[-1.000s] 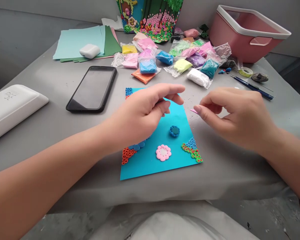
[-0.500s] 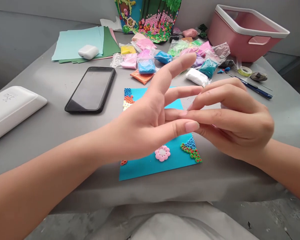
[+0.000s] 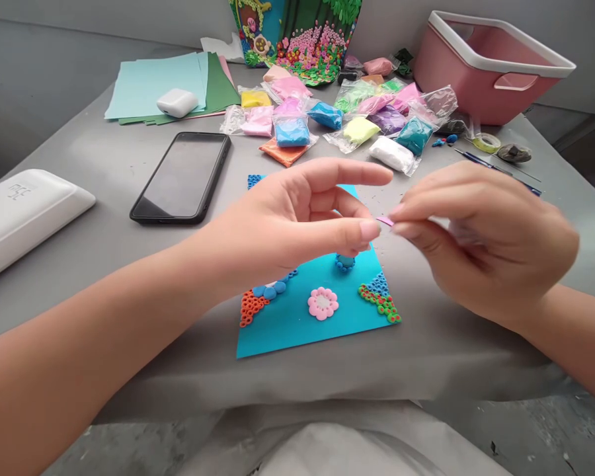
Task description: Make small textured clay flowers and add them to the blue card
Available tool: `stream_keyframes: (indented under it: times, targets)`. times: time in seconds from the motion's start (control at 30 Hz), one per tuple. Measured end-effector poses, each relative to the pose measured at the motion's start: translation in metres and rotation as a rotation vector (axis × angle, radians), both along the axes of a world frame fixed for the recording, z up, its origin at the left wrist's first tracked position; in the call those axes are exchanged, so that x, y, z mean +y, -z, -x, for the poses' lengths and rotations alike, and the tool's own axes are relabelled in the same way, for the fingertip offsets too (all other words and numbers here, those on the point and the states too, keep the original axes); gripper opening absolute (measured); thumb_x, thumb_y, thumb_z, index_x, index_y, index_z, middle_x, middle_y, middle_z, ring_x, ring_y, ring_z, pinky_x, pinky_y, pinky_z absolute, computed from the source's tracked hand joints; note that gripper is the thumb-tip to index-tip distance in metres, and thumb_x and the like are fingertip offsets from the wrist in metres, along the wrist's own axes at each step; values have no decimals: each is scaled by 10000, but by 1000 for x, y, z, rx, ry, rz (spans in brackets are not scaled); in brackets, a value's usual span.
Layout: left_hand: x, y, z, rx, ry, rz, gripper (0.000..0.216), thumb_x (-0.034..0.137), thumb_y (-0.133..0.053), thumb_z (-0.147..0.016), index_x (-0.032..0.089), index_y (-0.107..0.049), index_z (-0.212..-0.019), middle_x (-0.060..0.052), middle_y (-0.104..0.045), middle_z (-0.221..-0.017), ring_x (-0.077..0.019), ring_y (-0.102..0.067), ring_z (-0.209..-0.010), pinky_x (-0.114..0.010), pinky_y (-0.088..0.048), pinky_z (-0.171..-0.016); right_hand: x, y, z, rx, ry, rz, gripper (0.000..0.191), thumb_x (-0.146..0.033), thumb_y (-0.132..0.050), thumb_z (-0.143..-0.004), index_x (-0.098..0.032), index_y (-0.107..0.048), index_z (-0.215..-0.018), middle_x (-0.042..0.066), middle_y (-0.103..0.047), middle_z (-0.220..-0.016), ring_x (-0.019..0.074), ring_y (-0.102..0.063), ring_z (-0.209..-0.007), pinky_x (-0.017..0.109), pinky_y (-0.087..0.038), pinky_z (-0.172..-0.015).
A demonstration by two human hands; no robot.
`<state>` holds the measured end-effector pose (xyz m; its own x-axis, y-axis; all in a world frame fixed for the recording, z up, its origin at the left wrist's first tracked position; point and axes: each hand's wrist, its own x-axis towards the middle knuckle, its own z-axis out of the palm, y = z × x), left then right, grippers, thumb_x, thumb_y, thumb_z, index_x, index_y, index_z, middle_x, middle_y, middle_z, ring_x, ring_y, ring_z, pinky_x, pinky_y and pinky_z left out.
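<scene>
My right hand [image 3: 480,238] hovers above the table's right side, its thumb and forefinger pinched on a small pink piece of clay [image 3: 385,221]. My left hand [image 3: 302,218] is held over the blue card [image 3: 297,324], fingers loosely curled and apart, the thumb tip close to the pink piece, nothing in it. On the card lie a pink clay flower [image 3: 322,303], a small blue clay ring [image 3: 344,262] partly hidden by my left thumb, and coloured bead-like corners [image 3: 381,299].
Bags of coloured clay [image 3: 347,116] lie beyond the card. A black phone [image 3: 183,175] and a white case [image 3: 24,215] sit to the left, paper sheets [image 3: 149,82] with an earbud case [image 3: 177,102] behind. A pink tub [image 3: 490,66], tape roll [image 3: 486,141] and blue tool [image 3: 480,162] stand at the right.
The hands were pressed together with my left fingers spread; they have drawn apart, my left fingers have curled lower, and my right hand has pulled right with the pink piece.
</scene>
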<state>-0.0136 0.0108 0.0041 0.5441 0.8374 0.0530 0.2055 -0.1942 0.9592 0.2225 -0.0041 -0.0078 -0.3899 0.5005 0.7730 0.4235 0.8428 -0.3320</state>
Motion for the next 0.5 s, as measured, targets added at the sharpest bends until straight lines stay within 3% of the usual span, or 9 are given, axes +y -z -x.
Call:
stream_keyframes:
  times: [0.17,0.33,0.4,0.5]
  targets:
    - [10,2,-2,-113,-165,228,217,279,-637,-1097,198,-835,-1133,-90,-828,-1139,-152,-809,-888,-284,-726,-777,-1,3,2,172,116,205,191,-208,-645,-1075,-282,-760,-941,-11,-788,-842,165,-712,-751,328,-559,-670]
    - [17,3,0,-190,-266,366,105,258,-733,-1046,174,-770,-995,-91,-811,-1117,-118,-778,-881,-259,-707,-830,4,5,-3,75,-17,285,151,-231,-878,-927,-254,-744,-860,-45,-786,-777,120,-665,-637,265,-535,-591]
    - [15,2,-1,-204,-281,385,19,196,-770,-991,178,-768,-997,-71,-805,-1101,-117,-764,-879,-251,-689,-816,5,3,-5,-18,-78,275,85,-201,-822,-975,-247,-779,-918,-31,-823,-842,114,-704,-676,250,-552,-627]
    - [11,1,-5,-207,-365,442,105,120,-695,-968,162,-789,-989,-64,-792,-1070,-105,-707,-803,-222,-609,-705,5,0,-8,-152,-109,270,146,-210,-743,-1040,-242,-786,-905,-31,-809,-793,98,-686,-632,237,-541,-616]
